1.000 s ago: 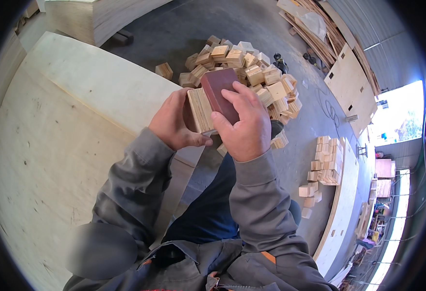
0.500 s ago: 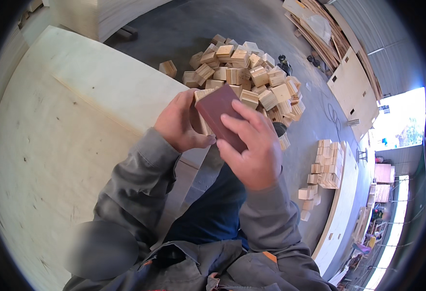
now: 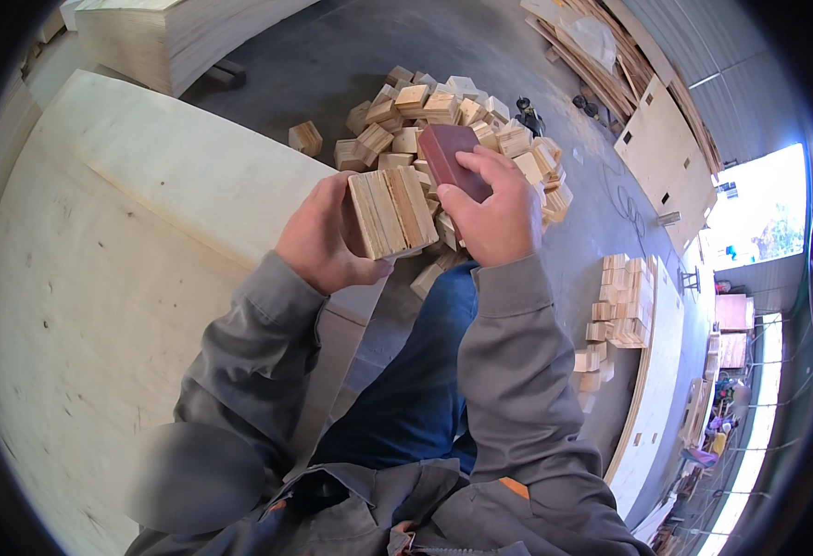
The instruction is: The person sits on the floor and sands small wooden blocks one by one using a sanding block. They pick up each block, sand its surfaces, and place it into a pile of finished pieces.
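Two things fill my grasp: my left hand (image 3: 318, 236) clasps a layered wooden block (image 3: 390, 215), my right hand (image 3: 501, 211) a reddish-brown sanding block (image 3: 445, 151) beside it, seemingly for smoothing, likely needing flat contact next.

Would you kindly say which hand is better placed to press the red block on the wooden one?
Probably the right hand: it holds the red block, while the left hand supports the wooden block.

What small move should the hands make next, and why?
Probably shift the right hand leftward, laying the reddish-brown sanding block on the layered face of the laminated wood block: the left hand grips that block, its layered face is uncovered, and the sanding block sits just to its right.
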The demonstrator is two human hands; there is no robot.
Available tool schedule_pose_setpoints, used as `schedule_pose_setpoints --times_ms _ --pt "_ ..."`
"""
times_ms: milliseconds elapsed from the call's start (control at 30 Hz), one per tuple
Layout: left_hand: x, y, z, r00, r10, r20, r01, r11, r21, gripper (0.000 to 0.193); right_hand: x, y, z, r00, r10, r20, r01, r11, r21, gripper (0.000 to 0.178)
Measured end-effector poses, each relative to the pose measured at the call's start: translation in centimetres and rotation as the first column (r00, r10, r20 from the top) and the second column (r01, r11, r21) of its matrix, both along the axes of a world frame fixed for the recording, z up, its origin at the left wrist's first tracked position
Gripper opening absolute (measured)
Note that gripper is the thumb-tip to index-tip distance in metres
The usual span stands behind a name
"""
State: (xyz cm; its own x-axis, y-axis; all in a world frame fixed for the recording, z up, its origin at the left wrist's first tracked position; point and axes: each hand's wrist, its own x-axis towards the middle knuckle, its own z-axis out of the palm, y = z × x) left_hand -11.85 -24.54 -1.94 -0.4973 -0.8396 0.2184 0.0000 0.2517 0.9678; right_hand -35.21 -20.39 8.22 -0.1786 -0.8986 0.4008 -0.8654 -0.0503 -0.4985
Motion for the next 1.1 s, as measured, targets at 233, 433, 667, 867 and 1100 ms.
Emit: schedule_pose_setpoints --times_ms 233,433,667,867,1100 --pt "-0.4 -0.2 0.2 0.999 -0.004 -0.051 0.004 1.0 -0.002 0.104 1.9 1.1 0.4 0.988 0.143 -0.059 -0.146 0.988 -0.052 0.045" --pt "-0.7 0.0 -0.3 0.996 0.082 -0.03 -0.085 0.99 -0.112 0.103 0.4 7.7 0.1 0.991 0.124 0.043 -0.122 0.992 -0.043 0.047" --pt "-1.3 0.8 2.3 0.955 0.293 0.034 -0.256 0.88 -0.399 0.106 -2.9 14.5 -2.8 0.955 -0.092 0.282 0.091 0.996 0.019 0.048" --pt "-1.0 0.7 2.1 0.919 0.37 0.138 -0.22 0.77 -0.6 0.109 -4.0 15.5 -4.4 0.943 -0.121 0.31 0.122 0.992 0.016 0.048" --pt "0.2 -0.1 1.4 0.988 0.137 0.07 -0.079 0.84 -0.536 0.109 -2.8 14.8 -3.7 0.905 -0.142 0.402 0.137 0.99 0.041 0.049"
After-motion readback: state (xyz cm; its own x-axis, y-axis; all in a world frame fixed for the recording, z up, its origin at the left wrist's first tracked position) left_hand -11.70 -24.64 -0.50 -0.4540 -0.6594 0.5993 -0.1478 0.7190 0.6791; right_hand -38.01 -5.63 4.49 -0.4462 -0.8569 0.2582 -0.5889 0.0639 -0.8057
